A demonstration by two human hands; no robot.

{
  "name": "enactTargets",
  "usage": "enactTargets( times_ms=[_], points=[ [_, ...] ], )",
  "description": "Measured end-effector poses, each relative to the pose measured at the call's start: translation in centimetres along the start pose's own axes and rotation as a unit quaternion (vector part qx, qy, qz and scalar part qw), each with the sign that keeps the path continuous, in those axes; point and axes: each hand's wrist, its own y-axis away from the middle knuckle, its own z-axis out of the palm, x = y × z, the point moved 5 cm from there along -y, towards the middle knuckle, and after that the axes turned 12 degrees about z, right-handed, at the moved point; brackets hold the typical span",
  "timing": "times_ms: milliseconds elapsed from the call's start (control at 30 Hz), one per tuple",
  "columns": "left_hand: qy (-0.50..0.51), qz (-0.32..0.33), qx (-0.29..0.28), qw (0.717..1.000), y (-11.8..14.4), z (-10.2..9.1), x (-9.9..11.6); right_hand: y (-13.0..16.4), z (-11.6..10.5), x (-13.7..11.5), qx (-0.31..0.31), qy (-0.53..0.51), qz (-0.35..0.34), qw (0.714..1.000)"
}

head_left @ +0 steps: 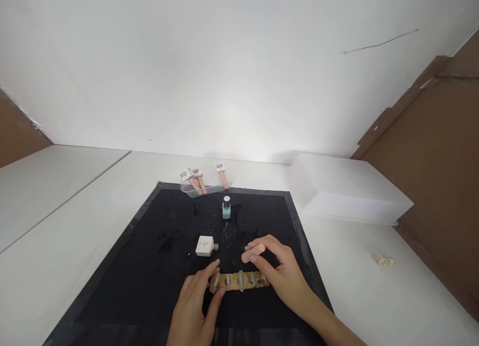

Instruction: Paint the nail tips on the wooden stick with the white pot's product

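A narrow tan strip (235, 280) carrying several grey false nail tips lies on a black mat (149, 266). My left hand (196, 306) pinches the strip's left end between thumb and fingers. My right hand (279, 273) rests its fingertips on the strip's right end, with the index finger raised above it. Beyond the strip, a white square bottle (205, 246) lies on its side. A pale teal polish bottle (226, 207) with a white cap stands upright farther back.
A clear holder (204, 188) at the mat's far edge holds three pink sticks with white caps. A translucent white box (348, 191) sits at the right. Small cream rings (384, 259) lie on the white table. Brown cardboard (430, 176) leans at the right.
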Motion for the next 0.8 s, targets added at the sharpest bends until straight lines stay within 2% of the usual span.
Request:
enactTargets(
  times_ms=[67, 267, 400, 600, 800],
  points=[
    [-0.001, -0.002, -0.004, 1.0, -0.01, 0.03, 0.0, 0.1, -0.05, 0.02, 0.002, -0.009, -0.002, 1.0],
    [0.002, 0.011, 0.0, 1.0, 0.02, 0.15, -0.13, 0.31, 0.49, 0.02, -0.054, -0.012, -0.004, 0.998],
    [-0.004, 0.002, -0.007, 1.0, 0.12, 0.19, -0.21, 0.13, 0.47, 0.16, -0.041, 0.006, 0.005, 0.999],
    [-0.013, 0.003, -0.007, 1.0, -0.07, 0.0, -0.01, 0.13, -0.15, 0.13, 0.009, -0.007, -0.002, 1.0],
    [-0.015, 0.0, -0.008, 1.0, -0.09, 0.01, -0.04, 0.15, 0.31, 0.05, -0.034, 0.005, -0.003, 0.999]
  ],
)
